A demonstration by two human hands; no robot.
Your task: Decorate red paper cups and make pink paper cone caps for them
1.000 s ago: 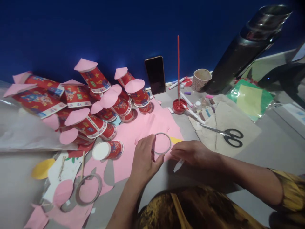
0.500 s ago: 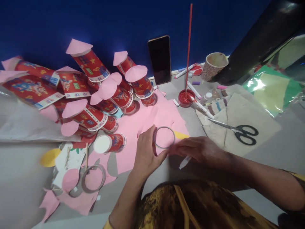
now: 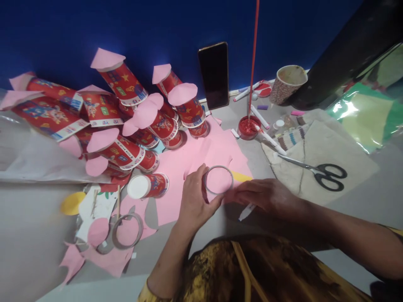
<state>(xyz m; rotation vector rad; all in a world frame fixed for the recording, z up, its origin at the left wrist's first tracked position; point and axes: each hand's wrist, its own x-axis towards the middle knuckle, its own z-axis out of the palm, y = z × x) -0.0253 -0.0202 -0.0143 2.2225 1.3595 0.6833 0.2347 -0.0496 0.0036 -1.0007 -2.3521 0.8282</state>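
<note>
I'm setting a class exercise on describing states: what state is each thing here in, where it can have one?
Ring: gripped by left hand
Pen: in right hand; capped or not, unclear
Scissors: shut
Phone: propped upright, screen dark
Paint pot: open, stick standing in it
Patterned cup: upright, open
Tape roll: lying flat
Red cups: most topped with pink paper

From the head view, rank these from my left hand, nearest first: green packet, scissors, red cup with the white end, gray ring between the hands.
From the left hand:
1. Gray ring: within its thumb and fingers
2. Red cup: to its left
3. Scissors: right, past the other hand
4. Green packet: far right
</note>
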